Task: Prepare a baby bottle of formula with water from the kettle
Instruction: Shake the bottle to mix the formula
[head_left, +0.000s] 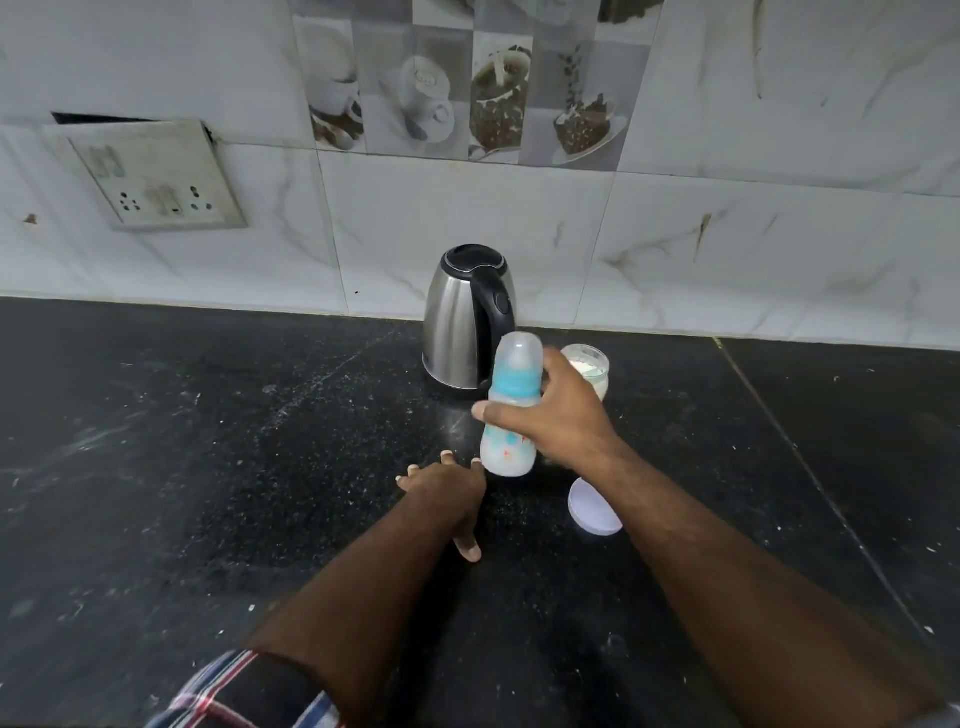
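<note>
Right hand (563, 415) grasped the capped translucent baby bottle with blue collar (511, 415) at frame centre, just before the steel kettle (457, 322). Left hand (447, 491) lay released, fingers spread on the black desk (208, 441).

the right hand (558, 415) grips a capped baby bottle (511, 410) around its middle, holding it slightly tilted, with milky white liquid in its lower part. the left hand (447, 493) rests flat on the black countertop (182, 441), fingers spread, just beside the bottle's base. behind the bottle stands a steel kettle (462, 317) against the tiled wall. an open jar (589, 366) of white powder sits right of the kettle, and its pale lid (592, 506) lies nearer, under the right forearm.
</note>
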